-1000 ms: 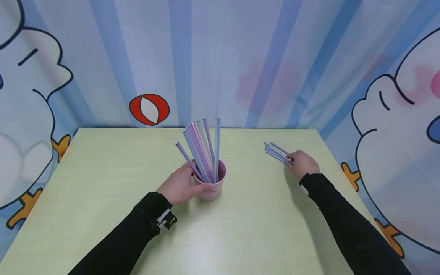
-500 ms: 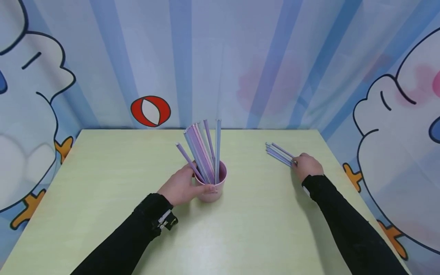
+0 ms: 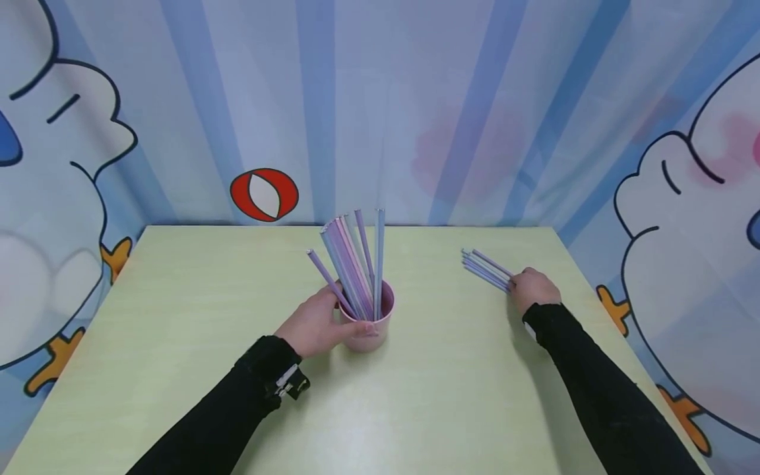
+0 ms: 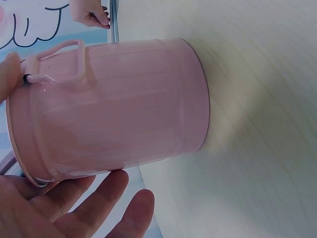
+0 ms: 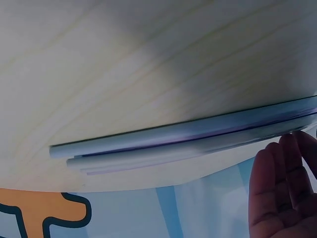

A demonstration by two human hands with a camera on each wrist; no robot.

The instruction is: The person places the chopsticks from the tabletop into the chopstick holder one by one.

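A small pink metal pail (image 3: pixel 363 342) with a handle loop on its side stands upright on the table, full of blue, purple and pink drinking straws (image 3: pixel 350 267). My left hand (image 3: pixel 313 324) grips it near the rim, thumb on the near side; in the left wrist view the other fingers reach along the pail's wall (image 4: pixel 124 104). Farther right, several bluish-purple straws (image 3: pixel 482 269) lie together on the tabletop. My right hand (image 3: pixel 536 290) pinches their near ends. In the right wrist view its fingertips (image 5: pixel 292 141) are right at these straws (image 5: pixel 173 141).
The pale wooden table (image 3: pixel 439 382) ends at the back against a blue striped curtain (image 3: pixel 404 119) with cartoon figures. One straw (image 3: pixel 325 274) leans out of the pail toward the left. Both forearms wear black sleeves.
My right hand has slid slightly to the right along the straws, toward their near ends. The left hand and the pail keep their place; the head view has shifted a little.
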